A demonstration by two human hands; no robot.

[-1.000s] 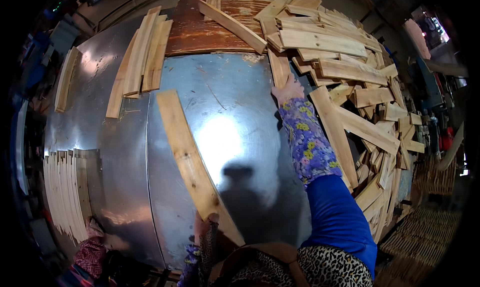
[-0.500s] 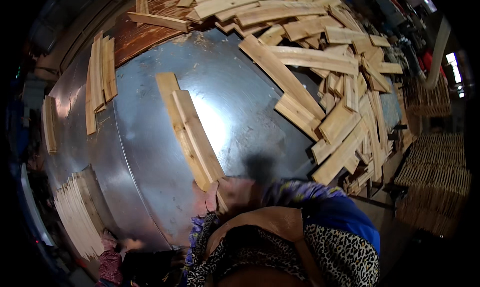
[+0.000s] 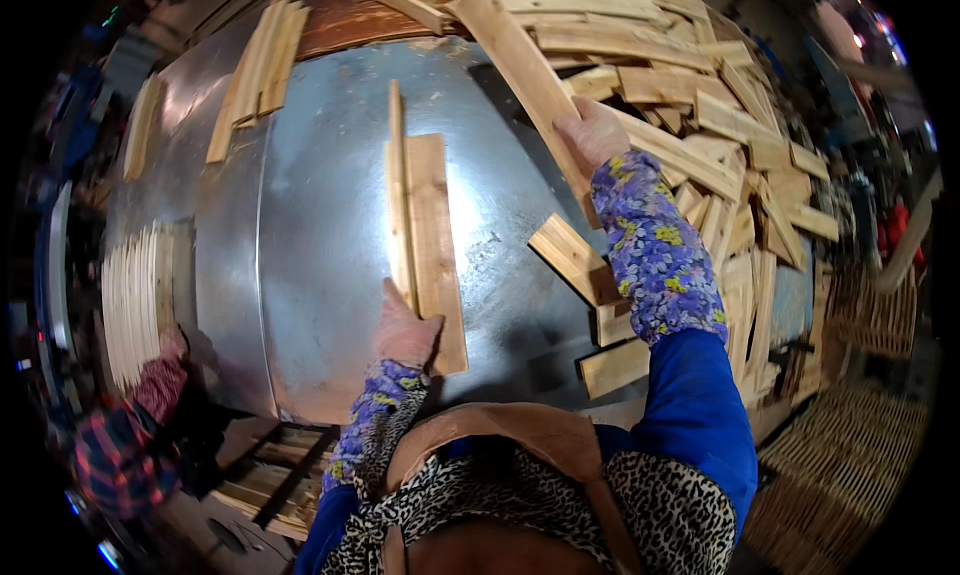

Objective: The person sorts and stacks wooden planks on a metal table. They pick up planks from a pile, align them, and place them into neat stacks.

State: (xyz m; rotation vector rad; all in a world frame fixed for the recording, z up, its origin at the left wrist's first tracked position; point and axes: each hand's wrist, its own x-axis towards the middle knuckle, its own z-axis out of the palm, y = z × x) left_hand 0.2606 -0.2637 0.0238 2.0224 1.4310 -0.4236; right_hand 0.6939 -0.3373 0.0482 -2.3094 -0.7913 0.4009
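My left hand (image 3: 408,337) is at the near end of two wooden boards on the metal table. It grips the narrow-looking left board (image 3: 400,215), which stands tilted on its edge. Its thumb reaches over the wider flat board (image 3: 432,225) beside it. To the right, my right hand (image 3: 597,135) is closed around the edge of a long wooden board (image 3: 515,60). That board slants from the far middle of the table down toward my right sleeve, along the border of a big loose pile of boards (image 3: 700,125).
The metal table (image 3: 320,225) has a seam on its left. Boards (image 3: 262,65) lie at the far left, with more boards (image 3: 145,125) nearby. At left, another person's hand (image 3: 174,343) touches a row of upright boards (image 3: 135,295). Stacked slats (image 3: 850,475) stand at lower right.
My right hand has moved from beside the left hand out to the pile and taken hold of a long board. The left board of the pair has turned onto its edge. My view has shifted.
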